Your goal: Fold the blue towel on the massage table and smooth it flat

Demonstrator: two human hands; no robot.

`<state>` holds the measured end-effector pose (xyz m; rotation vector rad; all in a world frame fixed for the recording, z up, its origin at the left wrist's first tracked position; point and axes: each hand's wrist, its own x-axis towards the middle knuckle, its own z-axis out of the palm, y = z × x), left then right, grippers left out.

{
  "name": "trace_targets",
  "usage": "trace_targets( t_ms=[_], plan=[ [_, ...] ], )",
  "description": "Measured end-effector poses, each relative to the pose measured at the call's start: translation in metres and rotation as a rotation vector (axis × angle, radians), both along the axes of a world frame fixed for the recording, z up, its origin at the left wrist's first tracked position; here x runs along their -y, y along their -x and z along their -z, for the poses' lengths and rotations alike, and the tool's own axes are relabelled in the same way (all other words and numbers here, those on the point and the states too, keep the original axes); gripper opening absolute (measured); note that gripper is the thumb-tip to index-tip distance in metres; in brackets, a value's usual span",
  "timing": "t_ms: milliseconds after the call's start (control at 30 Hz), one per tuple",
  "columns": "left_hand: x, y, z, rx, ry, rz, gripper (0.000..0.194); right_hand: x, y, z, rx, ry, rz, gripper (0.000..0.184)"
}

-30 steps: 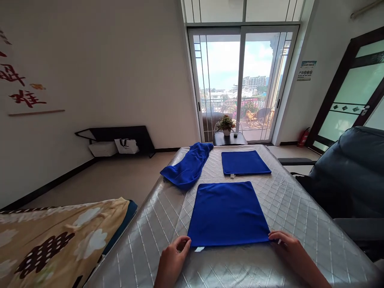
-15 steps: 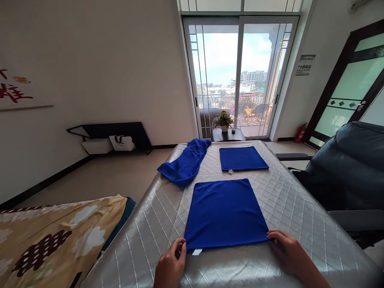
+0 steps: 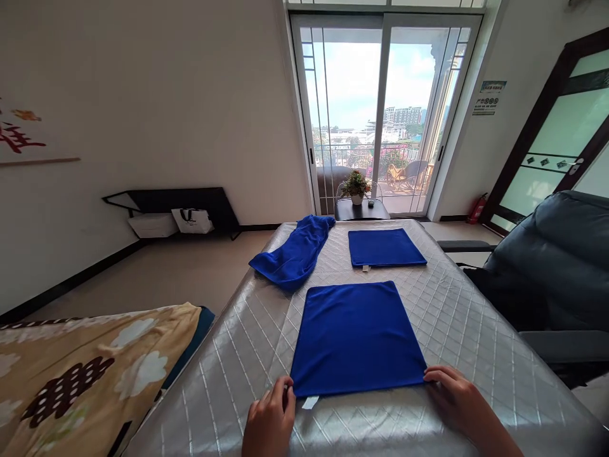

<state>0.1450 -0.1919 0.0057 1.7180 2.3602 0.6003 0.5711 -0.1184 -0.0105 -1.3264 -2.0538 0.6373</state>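
A square blue cloth (image 3: 356,339), which looks like a cushion cover, lies flat on the silver quilted surface (image 3: 228,374) in front of me. My left hand (image 3: 273,416) pinches its near left corner, beside a small white tag (image 3: 311,403). At the near right corner, my right hand (image 3: 451,390) grips the edge between thumb and fingers. Farther back lies a second flat blue cloth (image 3: 386,247), with a white tag on its near edge. A crumpled blue cloth (image 3: 297,254) rests to its left.
A dark padded chair (image 3: 556,266) stands at the right. On the left is a bed with a patterned blanket (image 3: 95,374). Beyond the far edge, a potted plant (image 3: 356,187) sits on a small dark table (image 3: 359,211) before the glass sliding door.
My left hand has shifted very slightly and the near left corner looks pulled a little outward. My right hand stays at its corner. The view has tilted down slightly.
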Motion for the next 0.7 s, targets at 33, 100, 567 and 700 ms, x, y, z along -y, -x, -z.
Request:
trace_targets(
  t_ms=[33,100,567,700],
  plan=[
    [0.001,0.001,0.000,0.000,-0.001,0.004,0.038,0.001,-0.002,0.001,0.015,-0.009,-0.016,0.029],
    [0.005,0.002,0.000,0.004,-0.002,0.006,0.039,0.003,-0.005,0.003,0.048,-0.027,-0.053,0.027],
    [0.013,0.003,0.015,-0.143,-0.070,0.041,0.041,0.013,-0.002,0.011,0.134,-0.129,-0.043,0.030],
    [0.013,0.004,0.016,-0.146,-0.073,0.054,0.040,0.016,0.003,0.004,0.190,-0.174,-0.011,0.030]
  ],
)
